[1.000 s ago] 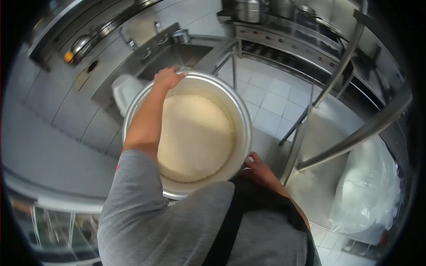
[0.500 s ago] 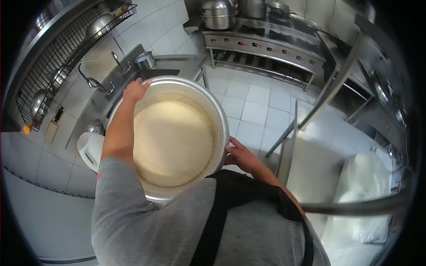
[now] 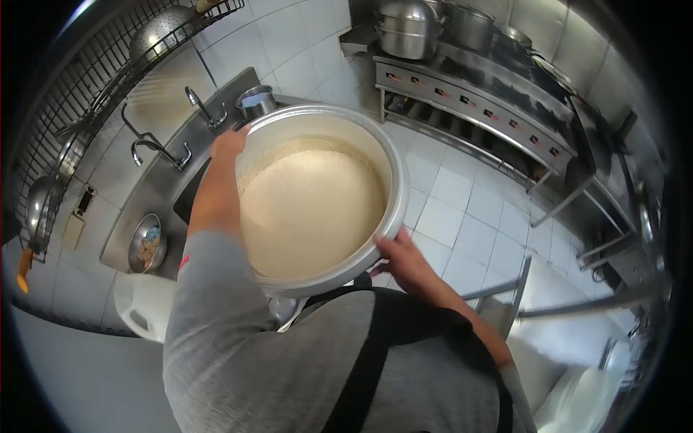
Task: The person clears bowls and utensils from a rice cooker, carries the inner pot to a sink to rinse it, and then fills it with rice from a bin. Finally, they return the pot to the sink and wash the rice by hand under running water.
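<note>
A large round metal pot (image 3: 399, 173) is held in front of my body, partly over the sink counter. Inside it lies a pale cream, grainy mass (image 3: 314, 209) that looks like rice, with a fairly even surface. My left hand (image 3: 229, 143) grips the far left rim, its arm passing across the pot's left side. Lower on the right, my right hand (image 3: 404, 261) is closed around the pot's outer edge, with some fingers hidden underneath. The pot tilts slightly toward me.
Two faucets (image 3: 162, 148) rise behind the steel sink counter, near a small pot (image 3: 257, 102). A metal bowl (image 3: 148, 244) and white plastic jug (image 3: 144, 307) are at left. A wire rack (image 3: 108, 94) hangs above. The stove (image 3: 469, 101) stands beyond the tiled floor; a steel table (image 3: 541, 310) is right.
The view has turned left and the pot sits farther right and slightly higher in it. The metal bowl by the sink shows more fully. Both hands keep their hold on the pot.
</note>
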`<state>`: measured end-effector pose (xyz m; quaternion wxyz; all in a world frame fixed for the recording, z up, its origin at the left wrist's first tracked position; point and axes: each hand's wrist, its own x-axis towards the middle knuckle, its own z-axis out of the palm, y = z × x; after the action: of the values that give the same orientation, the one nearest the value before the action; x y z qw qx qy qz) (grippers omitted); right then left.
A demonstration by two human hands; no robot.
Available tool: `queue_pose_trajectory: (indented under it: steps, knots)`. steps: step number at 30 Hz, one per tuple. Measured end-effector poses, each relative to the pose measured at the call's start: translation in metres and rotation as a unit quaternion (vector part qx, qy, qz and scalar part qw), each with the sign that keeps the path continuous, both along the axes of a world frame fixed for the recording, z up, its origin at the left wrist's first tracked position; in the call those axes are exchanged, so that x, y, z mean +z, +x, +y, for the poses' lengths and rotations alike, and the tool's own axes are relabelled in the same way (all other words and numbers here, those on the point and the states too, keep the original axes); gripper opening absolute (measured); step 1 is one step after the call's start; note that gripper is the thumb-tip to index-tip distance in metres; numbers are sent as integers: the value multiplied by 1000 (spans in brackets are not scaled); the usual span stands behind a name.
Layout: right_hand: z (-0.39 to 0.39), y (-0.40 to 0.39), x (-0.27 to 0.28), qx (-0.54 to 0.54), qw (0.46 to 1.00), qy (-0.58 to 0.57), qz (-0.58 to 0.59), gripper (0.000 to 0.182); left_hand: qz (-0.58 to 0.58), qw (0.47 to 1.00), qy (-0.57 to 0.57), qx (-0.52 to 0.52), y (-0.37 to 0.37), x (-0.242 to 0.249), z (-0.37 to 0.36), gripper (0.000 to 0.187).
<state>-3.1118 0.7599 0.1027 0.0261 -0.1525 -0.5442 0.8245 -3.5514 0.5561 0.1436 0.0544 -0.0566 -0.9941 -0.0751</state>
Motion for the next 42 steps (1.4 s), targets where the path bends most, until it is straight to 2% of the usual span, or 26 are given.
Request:
queue_pose_trajectory:
  steps: [2,4,5,6,7,8,10,12,14,17,21,26,29,30,33,35,36,39,40,42]
  knots:
    - [34,-65,8,-72,997,-3,-24,42,-7,999,16,42,-28,-5,-6,76]
    - [71,-130,-10,-142,989,39,-16,44,-29,999,33,-22,-73,-8,-33,69]
    - [82,-153,9,-167,981,86,-57,44,-37,997,43,-54,-91,-9,-45,65]
    - [101,-181,9,-169,975,133,-51,43,-91,982,160,-45,-95,-12,-55,60]
    - [115,-210,10,-190,973,133,-16,44,-141,950,276,-37,-89,-19,-68,55]
    - [134,-236,13,-150,978,146,-14,48,-184,903,388,-28,-80,-23,-80,50]
    - [159,-289,18,-114,981,155,8,43,-130,858,494,57,-37,-14,-75,36]
    - [171,-332,32,-54,981,184,17,36,-121,829,540,82,-29,-36,-92,34]
    - [185,-379,34,12,972,232,25,31,-86,823,550,113,-4,-36,-95,32]
    - [192,-454,30,85,931,352,44,32,-22,798,580,163,16,-47,-96,30]
    - [175,-547,26,198,917,343,46,36,57,784,565,250,45,-38,-84,30]
    - [140,-633,28,323,882,340,58,40,145,733,557,363,66,-38,-63,29]
    - [132,-673,23,371,843,378,94,42,162,732,524,404,63,-33,-56,28]
    - [130,-683,21,383,827,396,112,42,167,749,494,409,61,-34,-58,28]
    - [128,-694,20,375,837,377,125,42,174,780,436,415,49,-39,-63,27]
    - [131,-703,24,406,781,446,163,41,181,780,439,408,41,-41,-63,27]
    - [128,-710,30,416,751,478,184,42,169,760,471,414,41,-43,-63,25]
    - [111,-733,78,434,543,684,221,45,164,767,471,404,53,-48,-47,25]
    - [94,-738,88,399,536,701,249,48,156,761,484,403,58,-51,-42,26]
    - [48,-762,79,370,555,635,390,46,131,794,409,431,65,-40,-19,27]
